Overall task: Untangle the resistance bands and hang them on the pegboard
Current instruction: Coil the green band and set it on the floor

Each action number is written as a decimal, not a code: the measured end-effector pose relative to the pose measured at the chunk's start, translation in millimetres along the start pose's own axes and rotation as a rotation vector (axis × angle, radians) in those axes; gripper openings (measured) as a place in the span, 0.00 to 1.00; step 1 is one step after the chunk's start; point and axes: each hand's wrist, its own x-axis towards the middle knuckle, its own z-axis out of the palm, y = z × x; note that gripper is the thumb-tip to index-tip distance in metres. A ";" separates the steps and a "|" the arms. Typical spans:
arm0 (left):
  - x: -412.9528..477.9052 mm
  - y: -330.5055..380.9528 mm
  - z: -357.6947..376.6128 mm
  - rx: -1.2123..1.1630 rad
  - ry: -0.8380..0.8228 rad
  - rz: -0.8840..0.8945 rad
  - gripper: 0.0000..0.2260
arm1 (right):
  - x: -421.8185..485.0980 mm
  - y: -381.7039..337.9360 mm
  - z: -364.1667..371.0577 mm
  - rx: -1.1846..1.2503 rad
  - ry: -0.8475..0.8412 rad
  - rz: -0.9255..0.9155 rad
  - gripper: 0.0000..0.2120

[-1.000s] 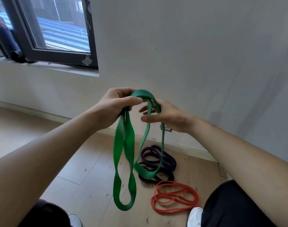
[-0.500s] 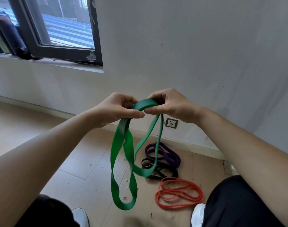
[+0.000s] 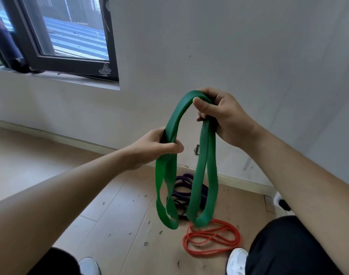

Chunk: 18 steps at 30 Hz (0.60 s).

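No legible text; window-corner sticker [image 3: 104,70] too blurred.

green band [image 3: 201,165]: wide, flat, held in air. Top arch runs from left hand [image 3: 157,147], lower, up to right hand [image 3: 223,116]; both grip it. One long loop hangs from each hand, left one twisted.
purple band [image 3: 182,187]: coiled on floor by wall, partly hidden behind green.
black band [image 3: 181,212]: against purple, mostly hidden.
red band [image 3: 211,243]: thin, loosely coiled on floor, nearer person.
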 end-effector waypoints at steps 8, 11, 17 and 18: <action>7.5 3.3 0.4 -0.035 0.099 0.030 0.20 | -1.3 9.5 -24.4 0.154 0.075 0.070 0.05; 7.0 4.5 -11.8 -0.057 0.206 0.043 0.12 | -2.8 19.6 -36.4 0.091 0.063 0.152 0.06; 1.4 14.9 -25.1 -0.085 0.307 0.113 0.10 | -9.8 34.3 -32.8 -0.195 -0.208 0.368 0.16; -0.3 17.7 -24.6 -0.070 0.297 0.129 0.08 | -11.9 34.4 -28.0 -0.252 -0.290 0.391 0.15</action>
